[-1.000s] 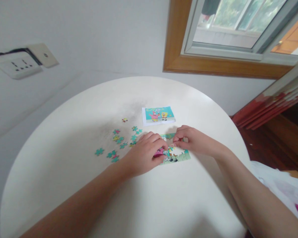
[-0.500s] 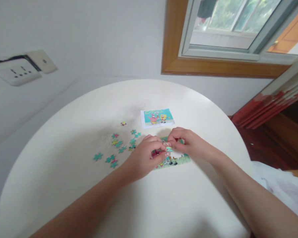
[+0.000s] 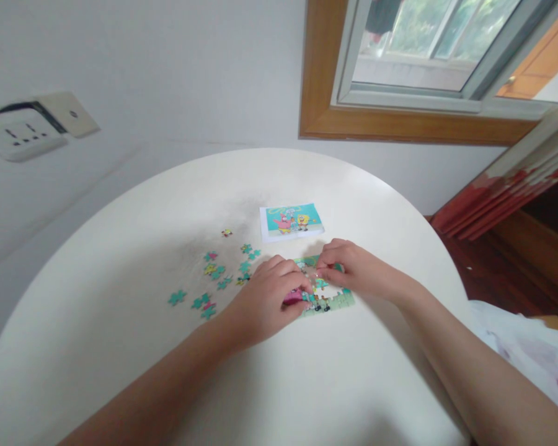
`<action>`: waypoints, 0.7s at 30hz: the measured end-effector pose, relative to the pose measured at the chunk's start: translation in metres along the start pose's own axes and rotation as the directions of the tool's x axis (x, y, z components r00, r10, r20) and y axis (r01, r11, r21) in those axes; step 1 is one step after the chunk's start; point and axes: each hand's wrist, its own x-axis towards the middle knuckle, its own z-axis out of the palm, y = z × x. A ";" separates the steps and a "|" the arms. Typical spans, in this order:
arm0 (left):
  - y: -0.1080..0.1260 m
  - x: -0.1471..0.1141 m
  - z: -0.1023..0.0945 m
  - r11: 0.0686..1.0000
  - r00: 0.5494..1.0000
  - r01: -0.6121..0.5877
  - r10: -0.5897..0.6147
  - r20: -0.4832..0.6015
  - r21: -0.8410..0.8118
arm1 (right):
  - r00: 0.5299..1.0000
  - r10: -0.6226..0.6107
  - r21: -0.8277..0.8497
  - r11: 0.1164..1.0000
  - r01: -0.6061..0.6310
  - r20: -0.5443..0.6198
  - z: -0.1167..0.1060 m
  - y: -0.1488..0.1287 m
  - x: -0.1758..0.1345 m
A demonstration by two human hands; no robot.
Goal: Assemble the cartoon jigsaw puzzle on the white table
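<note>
Teal and pale green, a partly assembled rectangular jigsaw puzzle lies on the round white tabletop. The left hand curls over its left side, the right hand over its upper right; whether either grips anything cannot be told.

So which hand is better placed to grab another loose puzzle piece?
Probably the left hand: the loose pieces lie just past it, on its left. The right hand is over the other side of the puzzle, farther from them.
</note>
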 end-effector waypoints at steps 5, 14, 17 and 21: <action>0.000 0.001 -0.001 1.000 1.000 -0.013 0.013 0.016 0.019 | 0.999 -0.021 -0.060 0.998 0.024 0.036 0.004 0.004 0.000; -0.005 0.001 0.002 1.000 1.000 -0.002 0.002 0.008 -0.005 | 0.998 -0.009 -0.058 0.998 0.013 0.063 0.009 0.001 0.000; -0.004 0.001 0.001 1.000 1.000 0.012 -0.012 0.013 -0.010 | 0.998 -0.017 -0.052 0.998 0.020 0.064 0.009 0.000 0.000; -0.003 0.001 0.000 1.000 1.000 0.017 -0.017 0.015 -0.005 | 0.998 -0.017 -0.060 0.998 0.021 0.062 0.010 0.000 0.000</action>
